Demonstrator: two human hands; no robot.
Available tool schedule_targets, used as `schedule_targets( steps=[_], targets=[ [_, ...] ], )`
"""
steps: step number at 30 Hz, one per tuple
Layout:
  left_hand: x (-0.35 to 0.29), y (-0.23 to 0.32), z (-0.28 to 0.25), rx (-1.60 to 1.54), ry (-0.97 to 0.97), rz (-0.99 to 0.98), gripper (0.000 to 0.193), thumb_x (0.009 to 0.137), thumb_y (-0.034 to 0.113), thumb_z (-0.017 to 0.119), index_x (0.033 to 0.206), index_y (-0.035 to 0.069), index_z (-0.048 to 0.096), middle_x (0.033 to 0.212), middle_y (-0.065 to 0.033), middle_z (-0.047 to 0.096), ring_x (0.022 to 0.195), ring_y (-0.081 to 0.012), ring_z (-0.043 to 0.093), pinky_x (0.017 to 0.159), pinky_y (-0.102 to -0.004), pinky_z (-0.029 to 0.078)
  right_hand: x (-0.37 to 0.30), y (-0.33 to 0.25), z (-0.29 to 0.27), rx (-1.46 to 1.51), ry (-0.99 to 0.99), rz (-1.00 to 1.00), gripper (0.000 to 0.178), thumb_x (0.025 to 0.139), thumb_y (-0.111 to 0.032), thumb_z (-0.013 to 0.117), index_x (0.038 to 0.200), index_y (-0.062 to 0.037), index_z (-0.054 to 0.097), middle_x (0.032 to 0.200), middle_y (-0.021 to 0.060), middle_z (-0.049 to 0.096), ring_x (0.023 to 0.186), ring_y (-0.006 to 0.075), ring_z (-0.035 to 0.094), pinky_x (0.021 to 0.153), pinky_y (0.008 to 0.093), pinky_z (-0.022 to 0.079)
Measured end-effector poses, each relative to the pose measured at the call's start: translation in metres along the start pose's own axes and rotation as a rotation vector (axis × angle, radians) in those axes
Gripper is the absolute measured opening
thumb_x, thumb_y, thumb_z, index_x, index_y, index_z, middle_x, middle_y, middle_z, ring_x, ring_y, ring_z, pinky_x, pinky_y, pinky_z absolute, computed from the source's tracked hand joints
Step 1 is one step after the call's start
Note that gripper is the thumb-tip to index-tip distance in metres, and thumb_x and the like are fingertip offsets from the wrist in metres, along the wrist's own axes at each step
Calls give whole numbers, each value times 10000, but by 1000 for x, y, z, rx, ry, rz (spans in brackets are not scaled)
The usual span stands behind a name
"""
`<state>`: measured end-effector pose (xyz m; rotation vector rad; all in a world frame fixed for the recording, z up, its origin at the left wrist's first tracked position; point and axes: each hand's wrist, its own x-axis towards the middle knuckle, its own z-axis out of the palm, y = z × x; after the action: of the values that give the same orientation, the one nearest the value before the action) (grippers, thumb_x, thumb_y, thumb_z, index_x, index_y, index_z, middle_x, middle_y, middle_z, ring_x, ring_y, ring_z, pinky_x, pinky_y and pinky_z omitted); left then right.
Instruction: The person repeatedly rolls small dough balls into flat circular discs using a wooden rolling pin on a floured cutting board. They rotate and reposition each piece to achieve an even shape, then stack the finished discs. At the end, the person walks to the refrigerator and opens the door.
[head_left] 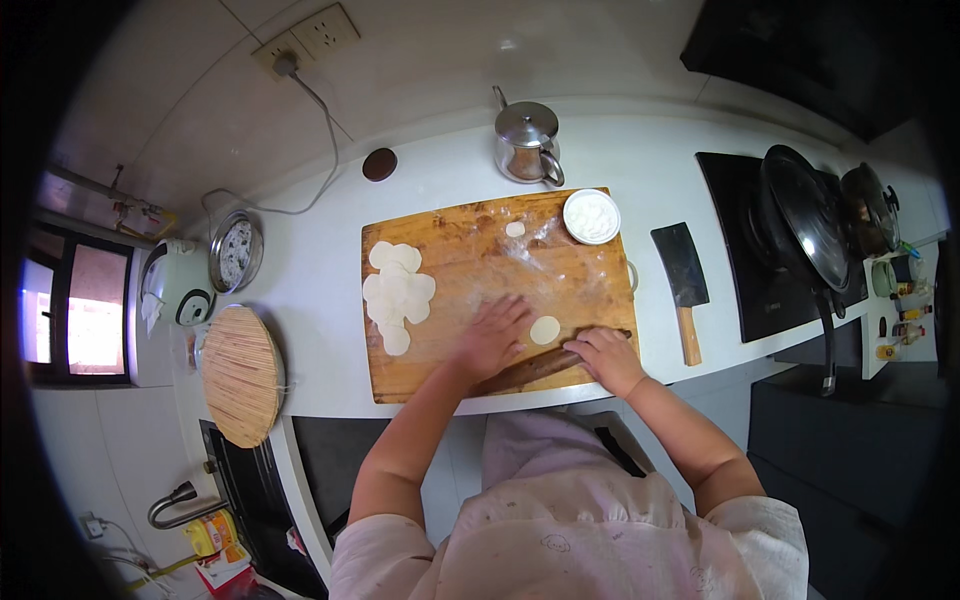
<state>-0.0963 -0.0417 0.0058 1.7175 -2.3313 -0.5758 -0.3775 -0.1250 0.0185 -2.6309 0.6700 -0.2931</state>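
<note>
A large wooden board (450, 235) lies on the white counter. My right hand (607, 358) grips the right part of a dark rolling pin (535, 370), which slants along the board's near edge. My left hand (497, 328) is open, fingers spread low over the board by the pin's left part; whether its palm touches the pin I cannot tell. Between my hands lies a small round dough wrapper (545, 330), just beyond the pin. Several overlapping wrappers (400, 292) lie on the board's left side. Farther back sit a small dough piece (515, 229) and a white bowl of flour (592, 217).
Right of the board lies a cleaver (681, 270), then a black cooktop (735, 240) with a lidded wok (805, 220). A steel kettle (527, 145) stands behind. To the left are a metal bowl (237, 250) and a round slatted tray (242, 375).
</note>
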Motion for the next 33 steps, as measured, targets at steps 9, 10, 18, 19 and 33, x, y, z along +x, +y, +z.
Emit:
schedule_targets(
  steps=[9,10,18,19,33],
  targets=[
    [-45,49,30,123,176,-311,796,905,442,638,1519,21,357,1607,-148,312,1495,-332,265,1201,-585,182,26,9,-5,-77,60,71,512,828,-283,740,1293,-117,604,1378,79,538,1300,303,477,1101,432,396],
    [-37,42,31,130,207,-348,797,913,452,627,1524,22,349,1609,-149,308,1495,-333,264,1200,-586,181,38,9,-7,-113,83,64,522,846,-319,724,1310,-115,597,1419,82,515,1331,308,454,1123,433,378],
    [15,10,16,158,372,-516,784,938,451,611,1531,19,334,1613,-169,297,1497,-351,260,1192,-583,205,86,37,7,-177,104,137,574,915,-395,638,1412,-125,540,1513,104,460,1411,332,400,1177,451,328],
    [8,15,17,139,351,-492,803,921,452,630,1530,19,335,1614,-174,293,1497,-355,260,1192,-580,210,77,36,6,-169,65,107,588,910,-393,645,1422,-129,529,1515,101,458,1409,330,404,1175,455,329],
    [-12,12,38,81,453,-600,839,907,432,646,1535,-4,300,1601,-209,299,1489,-385,263,1175,-606,227,107,26,0,-166,21,20,613,931,-380,620,1473,-138,470,1543,102,432,1432,323,377,1185,458,306]
  ],
)
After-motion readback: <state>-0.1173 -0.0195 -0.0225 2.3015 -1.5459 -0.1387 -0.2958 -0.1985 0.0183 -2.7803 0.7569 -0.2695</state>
